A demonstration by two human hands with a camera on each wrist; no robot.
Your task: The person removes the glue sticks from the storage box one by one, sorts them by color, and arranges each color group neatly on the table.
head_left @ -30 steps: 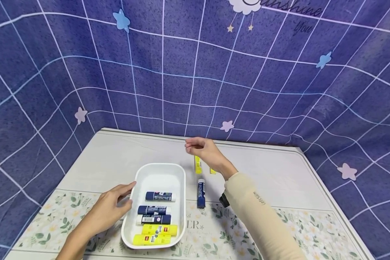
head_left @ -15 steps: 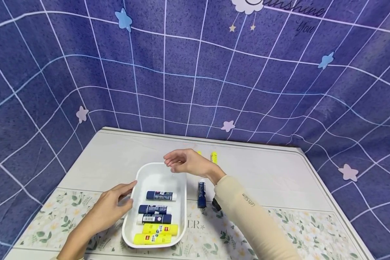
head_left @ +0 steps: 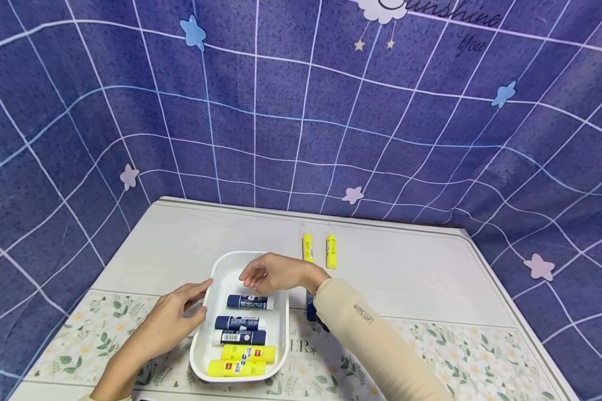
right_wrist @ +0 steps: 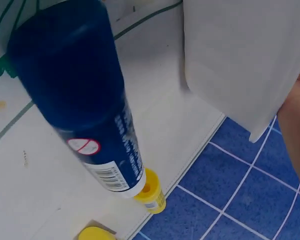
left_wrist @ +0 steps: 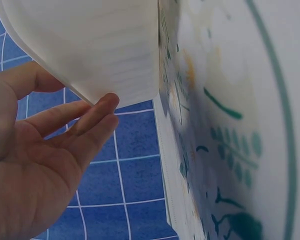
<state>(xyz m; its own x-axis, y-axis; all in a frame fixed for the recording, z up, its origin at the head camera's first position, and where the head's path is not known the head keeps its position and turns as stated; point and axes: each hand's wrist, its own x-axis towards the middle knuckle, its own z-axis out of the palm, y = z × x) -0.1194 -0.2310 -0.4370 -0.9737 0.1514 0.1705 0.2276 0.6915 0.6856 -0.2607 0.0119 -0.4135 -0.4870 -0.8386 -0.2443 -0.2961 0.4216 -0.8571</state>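
Note:
A white tray [head_left: 215,274] lies on the table and holds three blue glue sticks [head_left: 249,302] and two yellow ones [head_left: 247,353]. My left hand [head_left: 193,301] rests with straight fingers [left_wrist: 92,117] against the tray's left wall [left_wrist: 105,45]. Over the far end of the tray hovers my right hand [head_left: 253,278], fingers loosely bent and empty, just above the topmost blue stick. Right of the tray lies another blue glue stick [right_wrist: 85,100], mostly hidden by my right forearm in the head view. Two yellow glue sticks [head_left: 307,247] [head_left: 331,250] lie farther back.
The table carries a white cloth with a floral band [head_left: 431,356] along its near side. A blue grid-patterned backdrop [head_left: 301,111] closes off the back and both sides. The tray wall [right_wrist: 240,60] and a yellow stick [right_wrist: 150,192] show in the right wrist view.
My right hand has moved from above the two yellow sticks leftward and toward me, ending over the tray. The left hand and the tray have stayed put.

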